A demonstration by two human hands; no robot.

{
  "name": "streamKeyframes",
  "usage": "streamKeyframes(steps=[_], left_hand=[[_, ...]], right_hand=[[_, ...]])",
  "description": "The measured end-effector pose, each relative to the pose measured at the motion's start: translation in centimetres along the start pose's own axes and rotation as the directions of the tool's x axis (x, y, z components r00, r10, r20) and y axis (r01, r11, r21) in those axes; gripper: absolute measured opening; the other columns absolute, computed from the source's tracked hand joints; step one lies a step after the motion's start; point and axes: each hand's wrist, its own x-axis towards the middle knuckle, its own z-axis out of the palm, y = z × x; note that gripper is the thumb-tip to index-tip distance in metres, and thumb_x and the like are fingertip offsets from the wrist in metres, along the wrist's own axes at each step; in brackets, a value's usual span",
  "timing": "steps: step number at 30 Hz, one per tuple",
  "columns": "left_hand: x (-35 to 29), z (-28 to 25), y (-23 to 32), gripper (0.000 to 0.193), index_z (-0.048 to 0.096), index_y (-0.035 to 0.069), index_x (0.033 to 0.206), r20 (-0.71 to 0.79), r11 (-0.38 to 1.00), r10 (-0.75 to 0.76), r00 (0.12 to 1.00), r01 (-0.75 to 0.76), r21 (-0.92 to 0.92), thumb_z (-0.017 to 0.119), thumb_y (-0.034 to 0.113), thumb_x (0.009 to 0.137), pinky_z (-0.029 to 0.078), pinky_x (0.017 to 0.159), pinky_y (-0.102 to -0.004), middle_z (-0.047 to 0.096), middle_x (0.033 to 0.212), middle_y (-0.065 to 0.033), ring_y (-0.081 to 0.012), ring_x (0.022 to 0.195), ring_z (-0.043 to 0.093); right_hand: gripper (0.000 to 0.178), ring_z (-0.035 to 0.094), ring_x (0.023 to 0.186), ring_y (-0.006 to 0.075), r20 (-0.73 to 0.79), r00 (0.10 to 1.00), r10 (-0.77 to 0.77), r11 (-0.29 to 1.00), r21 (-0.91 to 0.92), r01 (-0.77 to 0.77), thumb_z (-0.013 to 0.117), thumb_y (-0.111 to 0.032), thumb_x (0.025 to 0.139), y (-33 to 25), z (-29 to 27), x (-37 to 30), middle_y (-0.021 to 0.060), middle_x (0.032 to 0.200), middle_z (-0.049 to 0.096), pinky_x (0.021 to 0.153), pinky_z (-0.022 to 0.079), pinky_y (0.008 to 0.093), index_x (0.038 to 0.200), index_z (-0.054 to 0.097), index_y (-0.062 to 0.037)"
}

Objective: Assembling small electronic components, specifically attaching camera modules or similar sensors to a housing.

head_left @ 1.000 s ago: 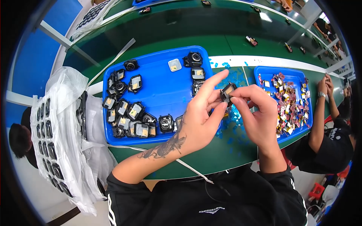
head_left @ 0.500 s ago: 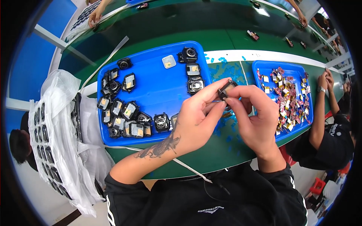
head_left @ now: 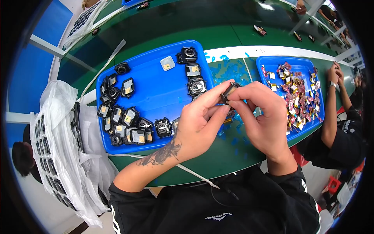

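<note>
A small black smartwatch case (head_left: pixel 230 92) is held up in front of me, tilted so that its edge shows. My left hand (head_left: pixel 204 119) grips the case between thumb and fingers. My right hand (head_left: pixel 259 111) pinches at its near side with thumb and index finger; the fingertips partly cover it. To the left lies a blue tray (head_left: pixel 150 91) with several watch cases, some with round sensor backs up, others showing pale rectangular insides. A second blue tray (head_left: pixel 261 60) on the right holds a heap of small circuit boards with batteries (head_left: pixel 296 97).
Blue film bits (head_left: pixel 235 74) are scattered on the green table (head_left: pixel 198 162) between the trays. White-wrapped stacks of watch cases (head_left: pixel 54 144) stand at the left. A co-worker's hands (head_left: pixel 336 74) show at the far right. A few parts (head_left: pixel 260 30) lie on the far belt.
The watch case has turned more edge-on in my fingers, and both hands stay on it. A co-worker's hand at the top left has gone from view. The whole view has shifted slightly.
</note>
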Motion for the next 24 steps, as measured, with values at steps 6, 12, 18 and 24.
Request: streamKeyframes(steps=[6,12,18,24], left_hand=[[-0.2,-0.1,0.0,0.043,0.043,-0.003,0.139,0.007,0.962,0.079,0.997,-0.078,0.260,0.048,0.000,0.097,0.050,0.092,-0.0284,0.060,0.126,-0.0129,-0.0148,0.108,0.061],[-0.2,-0.6,0.0,0.041,0.044,-0.002,0.138,0.022,0.976,0.013,1.000,-0.017,0.216,0.047,0.000,0.097,0.047,0.091,-0.0265,0.063,0.118,-0.0114,-0.0127,0.103,0.062],[0.0,0.7,0.8,0.041,0.037,-0.001,0.139,-0.017,0.982,0.178,0.984,-0.179,-0.065,0.041,-0.003,0.098,0.044,0.096,-0.0281,0.058,0.123,-0.0138,-0.0146,0.113,0.056],[0.0,-0.6,1.0,0.032,0.055,-0.001,0.126,-0.003,0.920,0.305,0.952,-0.293,0.261,0.044,-0.004,0.096,0.047,0.091,-0.0291,0.059,0.123,-0.0157,-0.0174,0.109,0.059]], right_hand=[[0.018,0.059,0.062,0.0250,0.041,0.998,-0.037,0.997,-0.060,0.040,0.069,0.007,0.075,0.0,-0.1,-0.1,0.0095,0.076,0.060,0.055,0.046,0.0325,0.088,0.061,-0.0025],[0.031,0.054,0.063,0.0184,-0.002,0.998,0.064,0.992,-0.108,-0.064,0.073,0.006,0.073,-0.3,-0.4,-0.4,0.0065,0.074,0.054,0.056,0.044,0.0289,0.097,0.056,-0.0018],[0.059,0.059,0.089,0.0104,0.182,0.922,0.343,0.703,0.602,-0.380,0.079,0.003,0.071,1.4,0.0,-2.2,0.0020,0.096,0.058,0.075,0.052,0.0269,0.119,0.047,-0.0063],[0.057,0.062,0.078,0.0104,-0.120,0.953,0.278,0.841,0.510,-0.181,0.070,0.012,0.075,0.7,1.0,-2.9,0.0059,0.087,0.062,0.071,0.053,0.0232,0.124,0.044,-0.0007]])
